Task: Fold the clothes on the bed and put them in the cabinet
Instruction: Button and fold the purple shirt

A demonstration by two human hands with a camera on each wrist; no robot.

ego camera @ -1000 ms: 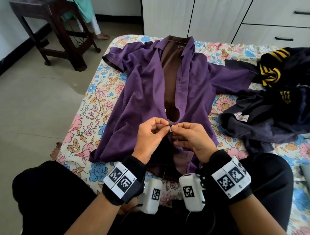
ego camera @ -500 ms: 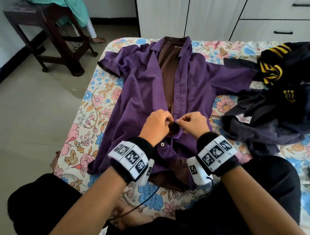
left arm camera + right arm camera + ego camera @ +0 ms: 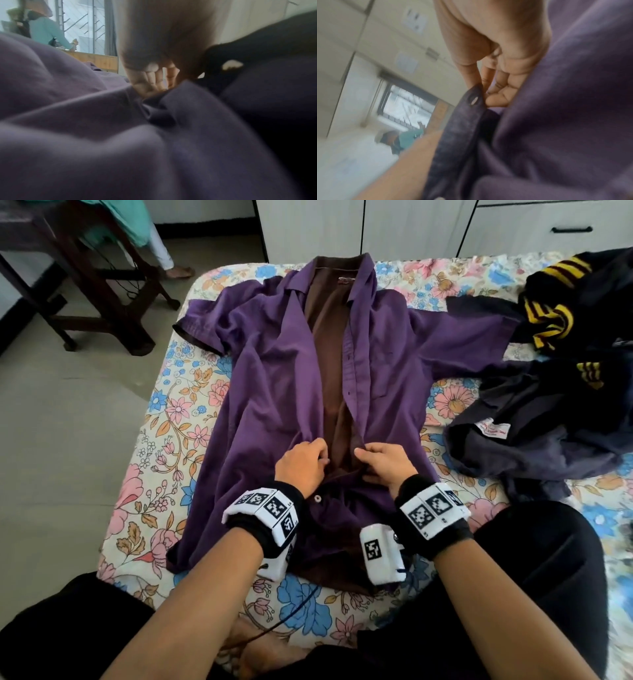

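Observation:
A purple short-sleeved shirt (image 3: 274,378) lies spread face up on the floral bed (image 3: 178,419), its front open above my hands and showing a brown lining. One button (image 3: 318,498) near the hem is fastened. My left hand (image 3: 303,462) pinches the left front edge. My right hand (image 3: 383,462) pinches the right placket (image 3: 462,121) beside a buttonhole (image 3: 473,100). In the left wrist view the fingers (image 3: 150,81) press into the purple cloth (image 3: 85,135). White cabinet doors (image 3: 308,227) stand beyond the bed.
A heap of dark navy clothes (image 3: 548,419) with yellow stripes (image 3: 551,316) lies on the bed at the right. A dark wooden table (image 3: 85,285) and another person's foot (image 3: 178,272) are on the floor at the left. My knees frame the near bed edge.
My hands let go of the lower button, now fastened, and moved up the shirt front to pinch both edges higher. The camera leaned forward.

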